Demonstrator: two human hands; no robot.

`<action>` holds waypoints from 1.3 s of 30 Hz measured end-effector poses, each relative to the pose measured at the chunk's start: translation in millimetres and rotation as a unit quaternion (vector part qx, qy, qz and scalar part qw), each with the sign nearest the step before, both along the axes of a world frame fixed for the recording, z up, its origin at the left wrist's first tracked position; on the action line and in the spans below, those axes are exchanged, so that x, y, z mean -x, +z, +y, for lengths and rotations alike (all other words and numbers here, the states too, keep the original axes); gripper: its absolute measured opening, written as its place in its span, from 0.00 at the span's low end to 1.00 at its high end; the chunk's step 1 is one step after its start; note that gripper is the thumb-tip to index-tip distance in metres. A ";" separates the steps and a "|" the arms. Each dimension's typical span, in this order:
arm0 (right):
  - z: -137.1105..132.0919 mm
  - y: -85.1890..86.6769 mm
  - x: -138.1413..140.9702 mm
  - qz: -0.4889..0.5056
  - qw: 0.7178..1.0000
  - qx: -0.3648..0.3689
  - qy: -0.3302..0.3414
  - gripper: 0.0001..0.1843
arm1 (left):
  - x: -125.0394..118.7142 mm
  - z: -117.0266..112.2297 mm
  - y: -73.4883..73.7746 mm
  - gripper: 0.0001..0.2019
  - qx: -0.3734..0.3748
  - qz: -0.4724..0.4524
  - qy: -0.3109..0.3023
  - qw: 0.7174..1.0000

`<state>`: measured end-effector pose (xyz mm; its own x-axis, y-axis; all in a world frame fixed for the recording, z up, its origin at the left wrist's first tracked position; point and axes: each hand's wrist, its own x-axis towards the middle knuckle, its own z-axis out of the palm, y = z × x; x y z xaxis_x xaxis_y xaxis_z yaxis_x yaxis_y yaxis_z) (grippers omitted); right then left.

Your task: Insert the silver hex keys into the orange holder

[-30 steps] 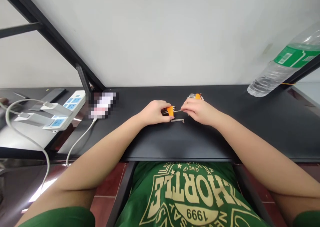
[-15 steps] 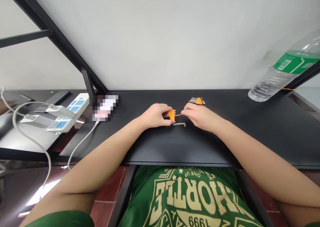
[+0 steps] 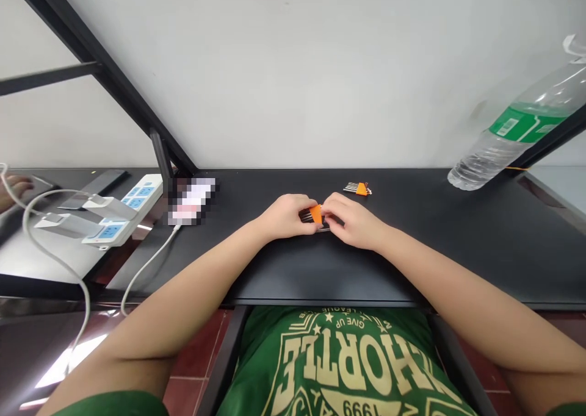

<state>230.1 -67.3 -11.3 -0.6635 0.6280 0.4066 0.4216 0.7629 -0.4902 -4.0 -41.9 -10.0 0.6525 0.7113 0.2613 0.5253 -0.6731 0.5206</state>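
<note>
My left hand (image 3: pixel 289 216) is closed around an orange hex key holder (image 3: pixel 316 213), thumb below and fingers above. Several metal hex keys (image 3: pixel 307 216) stick out of its left side, inside the left palm. At the holder's right edge my right hand (image 3: pixel 350 218) is closed, its fingertips pinching at the end of a hex key that they mostly cover. On the tabletop just under the hands lies a loose hex key (image 3: pixel 323 230), its right part hidden by the right hand. Behind the right hand rests a second orange holder (image 3: pixel 362 189) filled with hex keys.
A large water bottle (image 3: pixel 488 144) stands at the back right of the black table (image 3: pixel 293 276). To the left are a phone (image 3: pixel 192 201) on a white cable and a power strip (image 3: pixel 130 205) with chargers. Another person's hand (image 3: pixel 16 190) shows at the far left.
My right hand has moved left, up against the holder in my left hand. The hex key length visible between them is now covered, and so is the loose key's bent end.
</note>
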 end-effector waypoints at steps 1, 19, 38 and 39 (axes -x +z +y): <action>2.8 0.3 -3.2 0.002 1.000 -0.001 -0.005 0.09 | 1.1 0.7 0.1 0.11 0.001 0.000 0.001 1.000; 16.6 1.1 -19.6 -0.168 0.979 0.116 -0.030 0.06 | 10.4 9.3 -9.5 0.18 0.008 0.017 0.015 1.000; 16.4 3.0 -20.1 -0.193 0.971 0.139 -0.033 0.03 | 9.4 9.2 -10.3 0.15 0.009 0.012 0.013 1.000; 15.9 3.8 -19.4 -0.200 0.970 0.133 -0.038 0.04 | 9.5 9.5 -10.6 0.15 0.008 0.012 0.013 1.000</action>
<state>249.6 -51.4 -7.6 -0.6832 0.7281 -0.0564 0.6680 0.5919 -0.4510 -13.5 -32.4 -20.6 0.6392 0.7322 0.2352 0.5550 -0.6509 0.5180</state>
